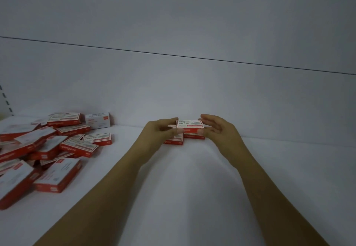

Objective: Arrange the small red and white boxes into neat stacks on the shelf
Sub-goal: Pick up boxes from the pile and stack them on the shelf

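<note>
The shelf (192, 192) is a plain white surface closed at the rear by a white back panel (173, 84). Both forearms reach in from the lower edge of the view and meet near the middle of the shelf, close to the back panel. The left hand (159, 130) has its fingers curled and pinches the left end of the held box (190, 126), a small red and white carton kept level with its printed white face upward. The right hand (217, 130) is loosely cupped, fingers only lightly bent, with its fingertips (204, 131) at the right end of the same box; motion blur prevents telling whether it grips or merely touches. The held box sits directly above two boxes (194, 136) that lie flat on the shelf, side by side and touching, the left one set slightly nearer the camera. Whether the held box rests on them cannot be determined. Well apart, at the left of the shelf, a loose pile (48, 149) of identical boxes lies overlapping at mixed angles. At the rear of that pile, one upright box (97, 120) stands on its long edge just beside the back panel.
</note>
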